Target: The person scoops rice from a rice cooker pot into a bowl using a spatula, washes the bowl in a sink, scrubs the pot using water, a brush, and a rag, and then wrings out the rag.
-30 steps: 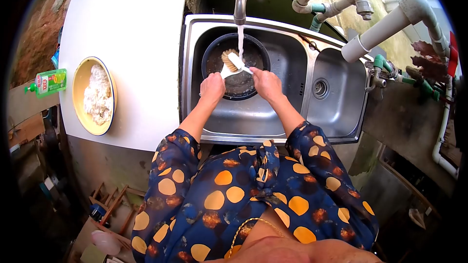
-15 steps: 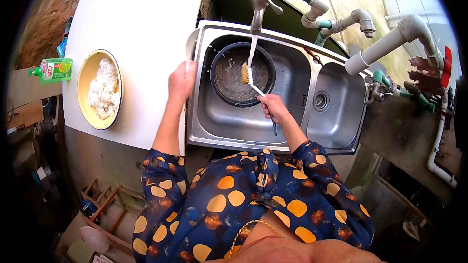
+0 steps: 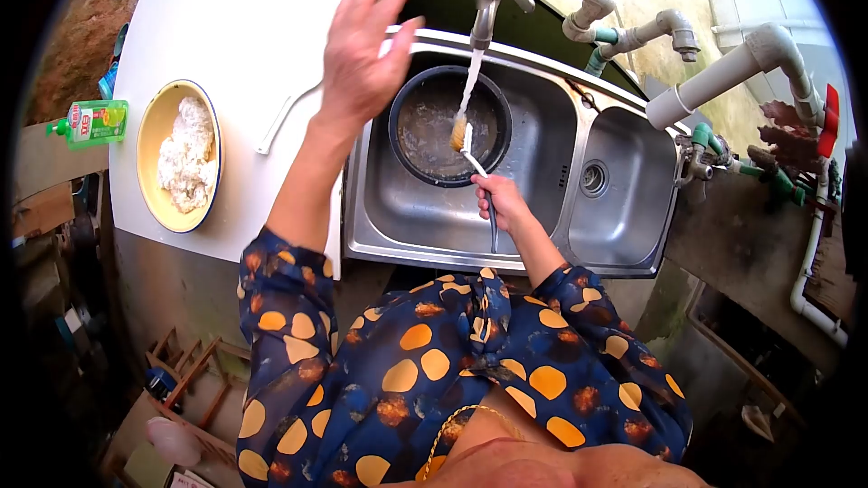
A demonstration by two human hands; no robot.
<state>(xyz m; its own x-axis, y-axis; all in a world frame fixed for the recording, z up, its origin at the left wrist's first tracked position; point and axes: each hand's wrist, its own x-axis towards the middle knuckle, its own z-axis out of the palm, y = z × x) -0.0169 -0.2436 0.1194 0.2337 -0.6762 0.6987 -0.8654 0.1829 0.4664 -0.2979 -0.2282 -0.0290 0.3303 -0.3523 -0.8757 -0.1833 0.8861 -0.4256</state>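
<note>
My left hand [image 3: 366, 59] is raised with its fingers spread over the counter's right edge, left of the tap [image 3: 488, 0], and holds nothing. Under my left wrist lies a white rice paddle [image 3: 282, 122] on the counter; my hand and forearm hide its head. My right hand [image 3: 502, 199] grips a dish brush [image 3: 474, 161] by its white and grey handle. Its tan bristles are in the stream of running water [image 3: 471, 86], above a dark round pot [image 3: 400, 149]. The pot stands in the large sink basin [image 3: 542, 149] and has cloudy water in it.
A yellow enamel bowl [image 3: 154, 197] with white cooked rice [image 3: 188, 158] is on the white counter [image 3: 249, 27]. Green dish soap [image 3: 95, 123] stands by its left edge. Right of the large basin is a smaller one [image 3: 624, 190]; pipes [image 3: 741, 68] jut out behind it.
My left hand has let go of the rice paddle, now lying on the counter, and has moved up toward the tap. My right hand still holds the brush under the water.
</note>
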